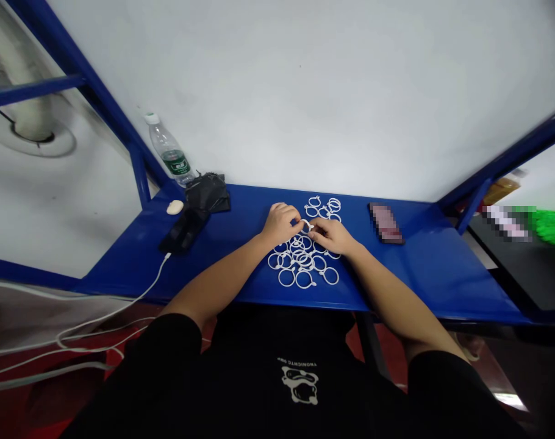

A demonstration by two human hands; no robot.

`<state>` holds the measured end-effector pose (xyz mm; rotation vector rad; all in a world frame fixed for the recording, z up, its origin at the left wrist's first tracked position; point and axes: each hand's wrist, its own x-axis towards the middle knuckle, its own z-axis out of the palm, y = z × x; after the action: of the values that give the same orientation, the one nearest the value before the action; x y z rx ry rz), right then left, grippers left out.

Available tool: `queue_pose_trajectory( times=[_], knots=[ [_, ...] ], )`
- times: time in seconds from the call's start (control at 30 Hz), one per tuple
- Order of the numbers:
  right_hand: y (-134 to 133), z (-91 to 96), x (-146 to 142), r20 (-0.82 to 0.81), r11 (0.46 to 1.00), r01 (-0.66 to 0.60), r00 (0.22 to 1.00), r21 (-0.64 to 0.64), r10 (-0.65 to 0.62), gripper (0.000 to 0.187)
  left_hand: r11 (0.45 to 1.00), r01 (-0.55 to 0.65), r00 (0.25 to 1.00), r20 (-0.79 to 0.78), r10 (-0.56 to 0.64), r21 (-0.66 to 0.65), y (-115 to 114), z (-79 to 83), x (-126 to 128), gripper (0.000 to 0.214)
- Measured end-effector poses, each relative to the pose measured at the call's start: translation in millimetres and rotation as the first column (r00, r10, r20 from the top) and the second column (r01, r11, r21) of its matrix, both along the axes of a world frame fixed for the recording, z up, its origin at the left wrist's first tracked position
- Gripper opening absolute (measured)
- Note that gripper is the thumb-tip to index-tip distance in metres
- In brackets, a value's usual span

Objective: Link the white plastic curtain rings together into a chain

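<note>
My left hand and my right hand meet over the middle of the blue table. Between their fingertips is a white plastic ring with a small tab, pinched from both sides. Several similar white rings lie in a loose, overlapping pile below and between my hands. A smaller group of white rings lies just beyond my fingers, towards the wall. My palms hide part of the pile.
The blue table runs along a white wall. A phone lies to the right. At the left are a plastic bottle, a black crumpled bag, a black device with a white cable, and a cream-coloured object.
</note>
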<state>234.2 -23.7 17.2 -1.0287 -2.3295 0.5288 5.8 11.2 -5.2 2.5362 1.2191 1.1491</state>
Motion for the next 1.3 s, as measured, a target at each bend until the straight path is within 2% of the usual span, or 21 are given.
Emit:
queue_pose_trajectory(
  times=[0.13,0.3,0.5,0.6,0.73,0.93,1.1,1.3],
  knots=[
    [1,-2.7,1,0.004,0.998,0.049,0.999,0.041,-0.049,0.035,1.000,0.006,1.000,-0.001,-0.006,0.000,2,-2.4,0,0.023],
    [1,-1.3,1,-0.021,0.997,0.073,0.997,0.035,-0.073,0.033,0.999,0.041,0.999,0.007,-0.041,0.017,4,-4.0,-1,0.026],
    [0,0.1,0,0.041,0.993,0.083,0.995,0.082,-0.086,0.030,0.995,0.090,0.993,-0.073,-0.093,-0.043,1,1.6,-1,0.031],
    [0,-1.5,1,0.020,0.991,0.112,0.993,0.070,-0.114,0.030,0.988,0.139,0.984,-0.106,-0.146,-0.068,0,2.7,-2,0.033],
    [1,-0.8,2,-0.004,0.994,0.086,0.996,0.066,-0.086,0.029,0.977,0.191,0.971,-0.126,-0.201,-0.091,1,0.9,-2,0.035],
    [2,-0.9,2,-0.056,0.997,0.072,0.996,0.032,-0.070,0.018,0.973,0.203,0.969,-0.120,-0.216,-0.107,3,-0.8,-1,0.036],
    [2,-3.8,-4,-0.161,0.995,0.068,0.984,-0.072,-0.079,0.008,0.964,0.250,0.958,-0.123,-0.261,-0.094,3,-3.9,1,0.034],
    [3,-4.6,-8,-0.193,0.996,0.064,0.978,-0.065,-0.075,0.012,0.962,0.250,0.959,-0.114,-0.261,-0.107,3,-3.3,-1,0.035]
  ],
)
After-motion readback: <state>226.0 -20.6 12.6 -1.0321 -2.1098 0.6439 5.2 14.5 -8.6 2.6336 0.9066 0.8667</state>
